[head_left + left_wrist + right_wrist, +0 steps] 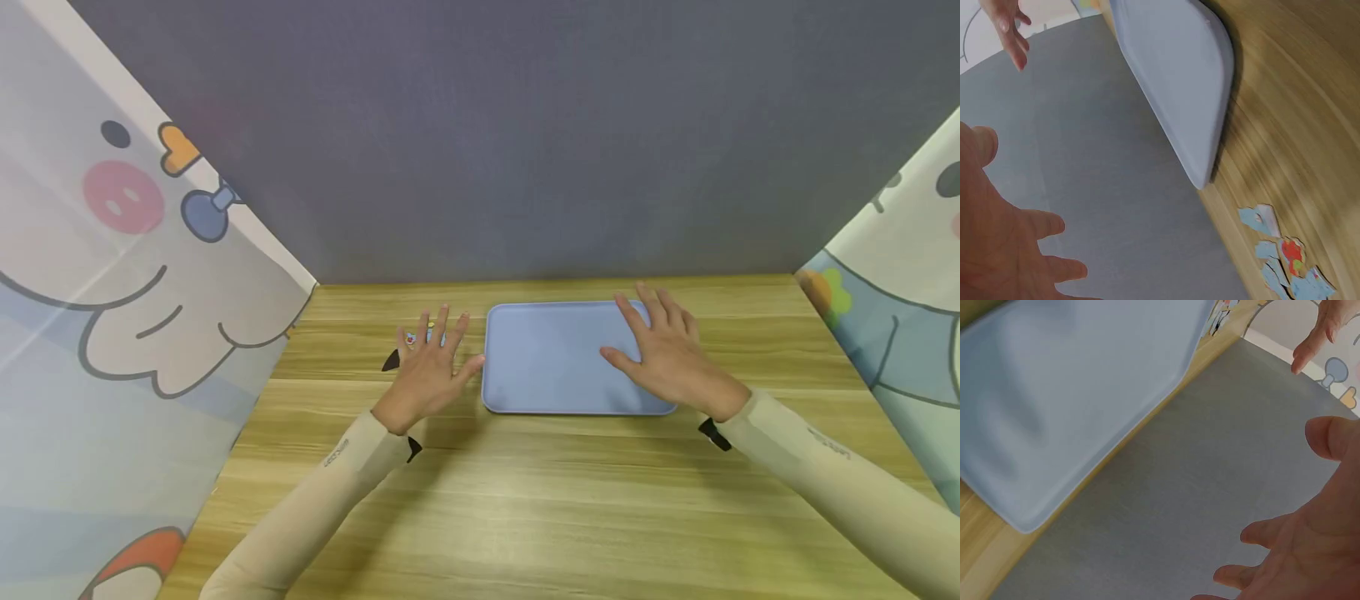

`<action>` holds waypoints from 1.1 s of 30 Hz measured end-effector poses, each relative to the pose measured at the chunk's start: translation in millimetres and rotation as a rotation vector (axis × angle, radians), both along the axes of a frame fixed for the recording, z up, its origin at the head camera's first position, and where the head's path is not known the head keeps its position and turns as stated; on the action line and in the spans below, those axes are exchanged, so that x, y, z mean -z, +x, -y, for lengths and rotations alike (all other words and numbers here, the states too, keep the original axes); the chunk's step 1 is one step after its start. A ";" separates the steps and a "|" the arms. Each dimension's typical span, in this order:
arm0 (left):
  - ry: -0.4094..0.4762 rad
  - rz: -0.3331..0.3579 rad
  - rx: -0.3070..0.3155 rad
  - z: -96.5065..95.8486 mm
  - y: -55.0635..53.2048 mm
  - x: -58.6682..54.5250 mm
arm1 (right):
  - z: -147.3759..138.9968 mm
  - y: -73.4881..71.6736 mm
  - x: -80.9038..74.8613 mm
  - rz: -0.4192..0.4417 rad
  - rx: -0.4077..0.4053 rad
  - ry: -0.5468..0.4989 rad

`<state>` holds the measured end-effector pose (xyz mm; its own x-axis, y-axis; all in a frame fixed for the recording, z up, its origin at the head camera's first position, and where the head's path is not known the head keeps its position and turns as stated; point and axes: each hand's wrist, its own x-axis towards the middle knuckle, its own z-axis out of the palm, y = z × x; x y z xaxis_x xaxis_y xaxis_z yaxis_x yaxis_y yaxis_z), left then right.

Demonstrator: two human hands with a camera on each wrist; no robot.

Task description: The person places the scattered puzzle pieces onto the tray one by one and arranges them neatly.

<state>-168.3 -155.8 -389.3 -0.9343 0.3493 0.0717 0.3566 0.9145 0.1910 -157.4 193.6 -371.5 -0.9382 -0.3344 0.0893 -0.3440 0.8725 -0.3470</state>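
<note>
Both your hands are spread, fingers straight and apart: your left hand (427, 379) above the puzzle pieces (1292, 250), your right hand (671, 362) over the three o'clock end of the tray (555, 358). Your left fingers hide much of the pieces in the head view, where they lie near the tray's nine o'clock edge; the left wrist view shows them clustered and partly overlapping, blue with a red patch (you can't make out the count). That light-blue tray lies flat, its right side partly covered by your right hand and its outline cut off in both wrist views; inside it, the right wrist view shows soft shadows on the bottom. Around it runs the wood-grain table (540, 500), with a grey backdrop (525, 142) at twelve o'clock and a cartoon-printed panel (45, 200) at ten.
</note>
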 end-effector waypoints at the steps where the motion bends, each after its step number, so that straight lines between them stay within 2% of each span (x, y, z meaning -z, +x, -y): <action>1: 0.006 0.003 -0.006 1.4 -0.3 0.9 | -1.5 0.1 1.2 0.001 0.002 0.000; 6: 0.020 0.023 -0.021 8.6 -2.3 3.2 | -9.9 -0.4 6.7 0.012 0.014 -0.003; 13: -0.019 0.037 -0.050 24.0 -8.5 13.5 | -24.2 -3.8 16.3 0.070 -0.069 0.002; 20: 0.043 0.119 -0.069 39.1 -15.0 22.8 | -39.7 -9.8 30.9 0.113 -0.065 -0.035; 26: 0.057 0.140 -0.054 50.7 -22.3 33.3 | -48.8 -12.1 39.5 0.169 -0.068 -0.075; 33: 0.058 0.168 -0.025 66.3 -34.8 43.6 | -60.7 -15.5 55.7 0.166 -0.070 -0.101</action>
<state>-203.0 -222.1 -432.9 -0.9432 0.3254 -0.0667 0.2923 0.9086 0.2983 -172.9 254.3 -427.2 -0.9176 -0.3966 -0.0283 -0.3335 0.8065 -0.4883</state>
